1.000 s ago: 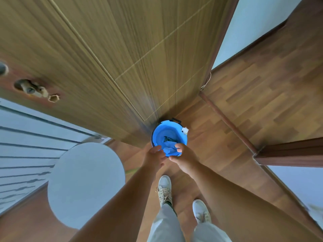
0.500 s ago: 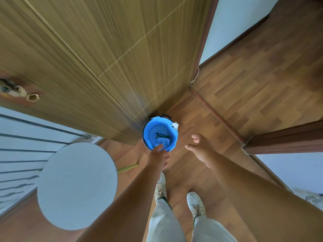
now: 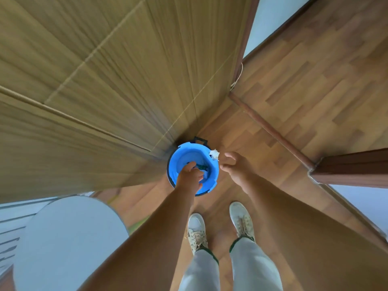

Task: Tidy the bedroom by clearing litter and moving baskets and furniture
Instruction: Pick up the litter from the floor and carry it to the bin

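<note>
Smooth blue plastic bin [image 3: 212, 180], matt wood-grain door [image 3: 105, 80], satin wood-laminate floor [image 3: 315, 91]

Bin [image 3: 180, 162] before door [image 3: 117, 80], right of stool [image 3: 69, 238].

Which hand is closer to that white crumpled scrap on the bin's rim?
Right. The right hand hovers open just beside the white scrap, while the left hand reaches into the blue bin, farther away.

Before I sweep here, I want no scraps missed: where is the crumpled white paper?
In the head view, the white paper sits at the blue bin's right rim, just left of the right hand.
</note>
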`<state>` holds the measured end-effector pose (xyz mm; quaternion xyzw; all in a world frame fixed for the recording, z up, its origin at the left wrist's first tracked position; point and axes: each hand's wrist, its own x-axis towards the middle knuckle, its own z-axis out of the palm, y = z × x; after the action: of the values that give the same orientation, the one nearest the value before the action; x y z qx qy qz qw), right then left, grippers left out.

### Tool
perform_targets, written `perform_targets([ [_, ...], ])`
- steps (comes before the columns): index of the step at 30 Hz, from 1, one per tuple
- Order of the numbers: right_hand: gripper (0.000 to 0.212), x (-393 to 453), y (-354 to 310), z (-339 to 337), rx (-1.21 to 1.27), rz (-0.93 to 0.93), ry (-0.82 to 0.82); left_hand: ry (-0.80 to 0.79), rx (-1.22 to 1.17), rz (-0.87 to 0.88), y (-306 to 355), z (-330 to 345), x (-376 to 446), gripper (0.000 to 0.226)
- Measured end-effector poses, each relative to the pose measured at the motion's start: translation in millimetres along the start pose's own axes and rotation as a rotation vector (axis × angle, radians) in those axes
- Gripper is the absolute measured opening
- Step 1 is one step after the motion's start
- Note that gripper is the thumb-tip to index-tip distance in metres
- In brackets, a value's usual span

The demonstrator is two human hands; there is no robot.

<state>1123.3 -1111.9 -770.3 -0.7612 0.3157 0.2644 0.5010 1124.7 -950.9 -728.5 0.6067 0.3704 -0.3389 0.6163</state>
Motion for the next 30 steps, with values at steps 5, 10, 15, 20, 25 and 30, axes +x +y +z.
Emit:
perform_targets([
  [5,0.038,60.6,16.7,18.7,0.045,0.000,-0.081,0.050,-0.055,-0.003,-17.4,9.7,56.5,0.050],
  [10,0.031,107.7,34.0,40.2,-0.011,-0.019,-0.131,0.093,-0.074,0.006,-34.8,11.1,96.2,0.046],
  [15,0.034,135.7,50.2,58.8,-0.010,-0.005,-0.193,0.108,-0.108,-0.006,-47.0,10.4,115.3,0.044],
  [20,0.050,138.7,60.3,73.0,-0.020,0.015,-0.209,0.010,-0.150,-0.084,-52.4,5.5,120.7,0.025],
  [25,0.022,118.6,62.8,73.4,-0.121,-0.017,-0.221,0.005,-0.141,-0.110,-53.1,12.2,113.5,0.021],
  [30,0.037,72.7,55.8,69.2,0.063,-0.012,-0.348,0.028,-0.206,-0.161,-46.0,24.0,86.3,0.022],
])
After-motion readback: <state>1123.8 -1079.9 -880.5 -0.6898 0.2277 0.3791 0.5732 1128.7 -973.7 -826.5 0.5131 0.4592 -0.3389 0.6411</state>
